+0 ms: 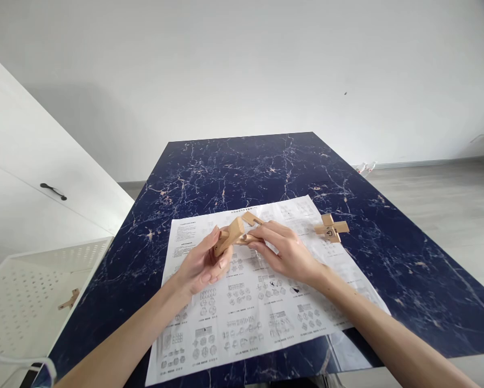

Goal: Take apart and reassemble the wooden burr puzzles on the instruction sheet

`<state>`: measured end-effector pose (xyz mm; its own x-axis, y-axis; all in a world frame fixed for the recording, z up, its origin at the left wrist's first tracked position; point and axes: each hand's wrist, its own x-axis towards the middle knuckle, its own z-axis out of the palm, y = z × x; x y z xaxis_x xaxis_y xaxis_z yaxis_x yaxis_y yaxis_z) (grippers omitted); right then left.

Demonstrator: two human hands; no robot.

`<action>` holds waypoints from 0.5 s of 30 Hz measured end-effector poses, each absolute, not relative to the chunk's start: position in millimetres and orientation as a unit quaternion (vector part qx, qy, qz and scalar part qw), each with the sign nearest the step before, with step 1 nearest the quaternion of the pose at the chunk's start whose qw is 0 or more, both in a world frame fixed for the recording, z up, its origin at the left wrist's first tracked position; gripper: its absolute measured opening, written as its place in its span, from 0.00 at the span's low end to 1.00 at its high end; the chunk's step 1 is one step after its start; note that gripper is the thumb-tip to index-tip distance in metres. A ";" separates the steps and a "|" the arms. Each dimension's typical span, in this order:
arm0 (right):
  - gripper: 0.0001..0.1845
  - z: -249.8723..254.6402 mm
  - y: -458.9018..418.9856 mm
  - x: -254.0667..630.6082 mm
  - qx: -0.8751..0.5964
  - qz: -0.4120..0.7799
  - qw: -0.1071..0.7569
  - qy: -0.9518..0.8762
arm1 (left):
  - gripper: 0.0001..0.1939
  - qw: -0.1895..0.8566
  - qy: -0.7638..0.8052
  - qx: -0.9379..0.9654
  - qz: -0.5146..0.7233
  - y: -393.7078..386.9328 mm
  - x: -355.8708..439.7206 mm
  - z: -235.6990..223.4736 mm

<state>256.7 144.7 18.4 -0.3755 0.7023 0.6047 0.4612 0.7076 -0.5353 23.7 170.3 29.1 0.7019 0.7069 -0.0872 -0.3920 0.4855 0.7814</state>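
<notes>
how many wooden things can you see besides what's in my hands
2: a wooden cross at the paper sheet's right edge, and a small wooden object in the white perforated tray at far left. More may be hidden.

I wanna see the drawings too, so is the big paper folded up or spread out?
Spread out: the paper lies open across the blue table, with rows of little drawings showing.
</notes>
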 end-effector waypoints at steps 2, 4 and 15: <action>0.09 18.5 144.8 257.0 -0.357 0.139 0.431 -0.817 | 0.21 0.839 0.198 0.385 0.328 170.4 23.4 28.7; 0.09 18.6 144.7 257.2 -0.358 0.137 0.429 -0.818 | 0.20 0.843 0.192 0.378 0.332 170.6 22.6 28.2; 0.11 19.0 146.3 258.5 -0.358 0.120 0.426 -0.822 | 0.16 0.839 0.212 0.366 0.342 168.8 22.4 32.0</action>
